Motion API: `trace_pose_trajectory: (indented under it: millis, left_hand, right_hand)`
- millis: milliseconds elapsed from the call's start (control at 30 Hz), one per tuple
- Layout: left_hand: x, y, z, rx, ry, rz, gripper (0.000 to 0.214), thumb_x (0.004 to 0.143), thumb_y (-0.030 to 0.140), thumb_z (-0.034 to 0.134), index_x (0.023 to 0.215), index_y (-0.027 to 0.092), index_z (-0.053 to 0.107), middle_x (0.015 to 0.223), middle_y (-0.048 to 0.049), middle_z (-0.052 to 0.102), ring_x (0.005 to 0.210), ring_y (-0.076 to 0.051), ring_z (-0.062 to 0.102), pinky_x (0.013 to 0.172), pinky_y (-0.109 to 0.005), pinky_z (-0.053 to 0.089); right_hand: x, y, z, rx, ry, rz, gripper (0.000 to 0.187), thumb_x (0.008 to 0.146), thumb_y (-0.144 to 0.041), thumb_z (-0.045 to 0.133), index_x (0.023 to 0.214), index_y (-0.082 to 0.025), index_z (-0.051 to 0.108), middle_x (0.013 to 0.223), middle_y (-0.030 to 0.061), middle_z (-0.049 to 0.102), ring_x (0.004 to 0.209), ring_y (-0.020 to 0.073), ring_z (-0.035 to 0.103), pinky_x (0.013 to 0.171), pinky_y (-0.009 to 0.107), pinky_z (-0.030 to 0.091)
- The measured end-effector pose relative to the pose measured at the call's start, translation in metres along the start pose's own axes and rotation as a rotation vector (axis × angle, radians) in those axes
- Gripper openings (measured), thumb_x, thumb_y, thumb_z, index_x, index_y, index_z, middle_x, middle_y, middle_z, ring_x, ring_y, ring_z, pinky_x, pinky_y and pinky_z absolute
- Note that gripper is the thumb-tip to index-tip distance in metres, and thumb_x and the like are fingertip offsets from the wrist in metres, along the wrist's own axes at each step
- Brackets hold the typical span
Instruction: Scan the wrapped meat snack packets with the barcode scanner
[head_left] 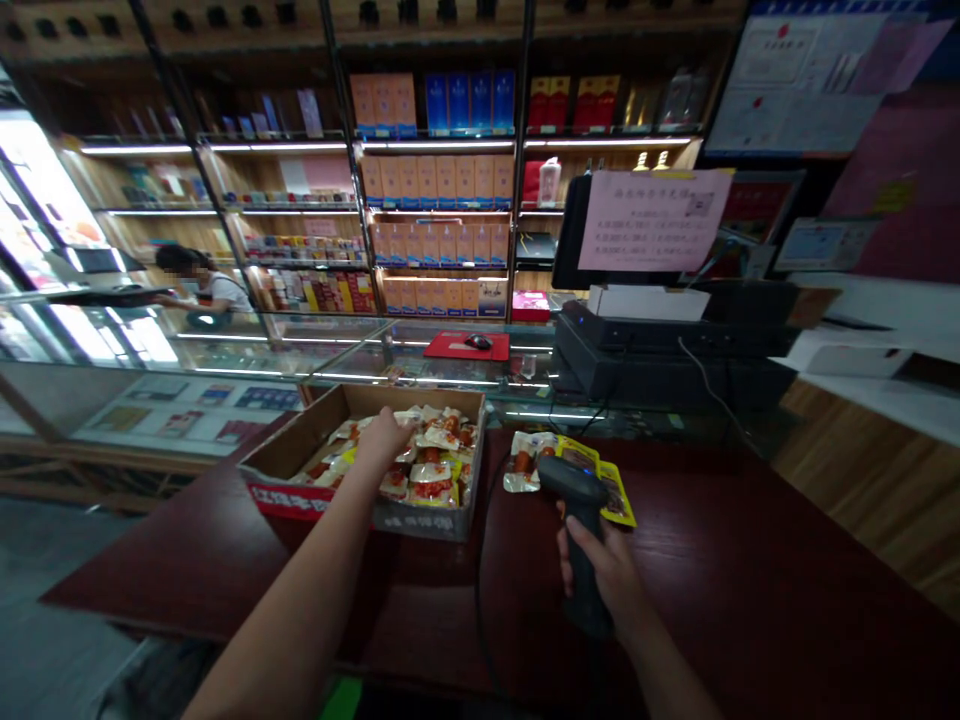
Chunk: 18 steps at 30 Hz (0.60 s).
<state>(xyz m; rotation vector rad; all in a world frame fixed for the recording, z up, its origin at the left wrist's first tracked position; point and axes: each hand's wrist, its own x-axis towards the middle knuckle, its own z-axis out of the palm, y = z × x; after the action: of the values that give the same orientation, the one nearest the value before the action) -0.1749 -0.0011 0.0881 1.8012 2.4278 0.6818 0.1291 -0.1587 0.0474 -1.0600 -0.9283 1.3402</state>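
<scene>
My right hand [600,560] is wrapped around the handle of a black barcode scanner [574,485], whose head points to the left. Behind the scanner lie a clear-and-white snack packet [519,462] and yellow snack packets [616,492], partly covered by it. My left hand [384,438] reaches into an open cardboard box [420,520] with a red label on its front. Vacuum-sealed snack packets [433,470] with reddish-brown food fill much of the box. The left fingers are mostly hidden among the packets, so their grip does not show.
The dark red table [712,570] meets a glass counter [360,350] bearing a red mouse pad [442,347] and mouse [478,341]. A monitor with a pink sheet [652,220] stands at right. The scanner cable [480,590] crosses the table. Another person [217,285] sits far left.
</scene>
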Motion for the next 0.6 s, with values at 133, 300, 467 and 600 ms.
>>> trace_pose_trajectory:
  millis: [133, 300, 467, 600]
  left_hand:
    - [0.007, -0.011, 0.008, 0.119, -0.138, -0.038, 0.043, 0.067, 0.047, 0.058, 0.091, 0.011, 0.063, 0.101, -0.0235, 0.065, 0.095, -0.032, 0.062, 0.071, -0.032, 0.045]
    - [0.011, -0.017, 0.016, 0.08, -0.144, -0.053, 0.029, 0.065, 0.035, 0.059, 0.082, 0.013, 0.066, 0.094, -0.0223, 0.067, 0.089, -0.032, 0.063, 0.067, -0.032, 0.046]
    - [0.009, -0.022, 0.018, 0.039, -0.098, -0.01, 0.026, 0.063, 0.029, 0.062, 0.084, 0.015, 0.065, 0.094, -0.0188, 0.068, 0.087, -0.029, 0.063, 0.067, -0.03, 0.044]
    - [0.003, -0.019, 0.01, -0.158, 0.096, 0.033, 0.035, 0.065, 0.028, 0.063, 0.098, 0.017, 0.061, 0.096, -0.0119, 0.068, 0.088, -0.024, 0.062, 0.071, -0.028, 0.044]
  right_hand:
    - [0.006, 0.003, 0.02, -0.03, -0.044, 0.001, 0.049, 0.064, -0.052, 0.069, 0.095, -0.018, 0.052, 0.054, -0.0069, 0.054, 0.034, 0.0086, 0.048, 0.029, 0.02, 0.041]
    - [0.009, 0.006, 0.035, -0.065, -0.077, 0.017, 0.048, 0.065, -0.051, 0.068, 0.094, -0.017, 0.052, 0.052, -0.0067, 0.054, 0.034, 0.0087, 0.048, 0.03, 0.02, 0.04]
    - [0.013, 0.011, 0.041, -0.084, -0.09, 0.029, 0.049, 0.065, -0.052, 0.068, 0.095, -0.017, 0.052, 0.053, -0.0063, 0.054, 0.034, 0.0096, 0.048, 0.029, 0.021, 0.04]
    - [0.011, 0.009, 0.044, -0.088, -0.113, 0.021, 0.045, 0.067, -0.05, 0.067, 0.093, -0.017, 0.052, 0.053, -0.0063, 0.054, 0.035, 0.0093, 0.048, 0.03, 0.02, 0.04]
